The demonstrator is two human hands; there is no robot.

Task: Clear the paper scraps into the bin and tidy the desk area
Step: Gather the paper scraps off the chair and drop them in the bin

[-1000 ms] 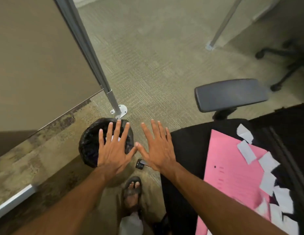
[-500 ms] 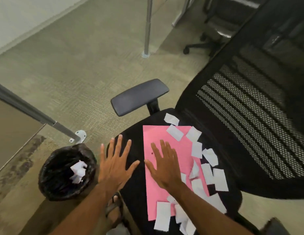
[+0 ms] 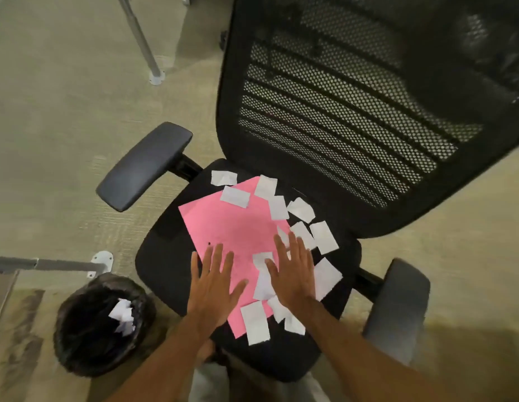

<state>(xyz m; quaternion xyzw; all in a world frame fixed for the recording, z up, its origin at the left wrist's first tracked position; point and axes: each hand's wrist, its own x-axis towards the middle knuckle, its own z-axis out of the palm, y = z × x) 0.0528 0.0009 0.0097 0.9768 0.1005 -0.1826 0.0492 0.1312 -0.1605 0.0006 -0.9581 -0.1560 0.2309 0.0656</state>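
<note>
Presently on the chair seat (image 3: pixel 165 265): one pink sheet (image 3: pixel 238 227), long axis running from near right to far left, with white paper scraps (image 3: pixel 235 196) strewn along its far and right edges. Left hand (image 3: pixel 214 288), fingers spread and empty, lies flat on the sheet's near-left edge. Right hand (image 3: pixel 293 274), fingers spread, covers several scraps. Bin (image 3: pixel 78 343), black-lined and holding scraps, stands on open floor left of the seat.
</note>
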